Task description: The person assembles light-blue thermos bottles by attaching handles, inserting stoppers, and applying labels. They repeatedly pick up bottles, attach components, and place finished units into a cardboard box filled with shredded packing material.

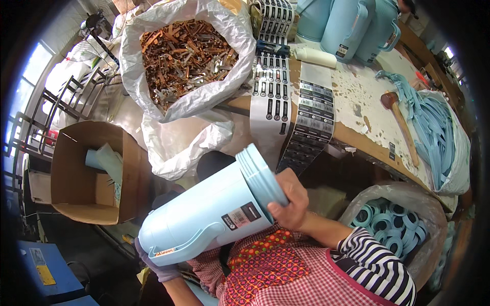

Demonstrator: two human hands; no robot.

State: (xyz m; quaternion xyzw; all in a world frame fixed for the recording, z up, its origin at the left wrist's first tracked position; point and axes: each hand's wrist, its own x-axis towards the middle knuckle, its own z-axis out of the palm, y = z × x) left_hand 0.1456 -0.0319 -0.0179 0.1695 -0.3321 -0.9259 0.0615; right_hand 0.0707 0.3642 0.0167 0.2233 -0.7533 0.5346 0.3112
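Observation:
A light blue plastic jug body (199, 214) lies tilted across my lap, its threaded open end up to the right. A long side handle (196, 245) runs along it, and a dark-and-white label (241, 216) sits near the collar. My right hand (292, 200) is bare and closed around the threaded collar (260, 173). At the lower left, my left hand (155, 262), in a grey glove, holds the jug's other end from beneath. Most of its fingers are hidden behind the jug.
A white sack (133, 66) of rusty metal strips stands ahead. Left is a cardboard box (84, 173). The worn table (357, 97) bears label strips (270, 92), blue jugs (347, 30), a hammer (403, 122) and blue strips (434, 132). A bag of blue rings (393, 224) sits right.

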